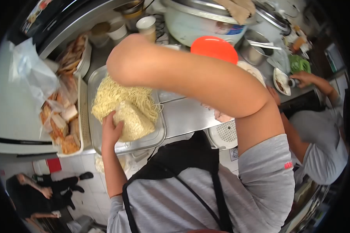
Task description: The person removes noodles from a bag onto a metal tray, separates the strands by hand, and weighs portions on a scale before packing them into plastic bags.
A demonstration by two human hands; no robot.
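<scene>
A metal tray in front of me holds a heap of pale yellow noodles. On the heap's near side rests a clear plastic bag of noodles. My left hand is at the bag's left edge, thumb and forefinger gripping it. My right arm reaches across the view to the upper left. Above the far end of the noodles, my right hand is smeared by motion, and its fingers do not show.
Left stands a basket of cooked meat pieces. Behind are cups, a large pot and a red lid-like disc. At right, a co-worker's hand holds something over a white dish. Another person sits lower left.
</scene>
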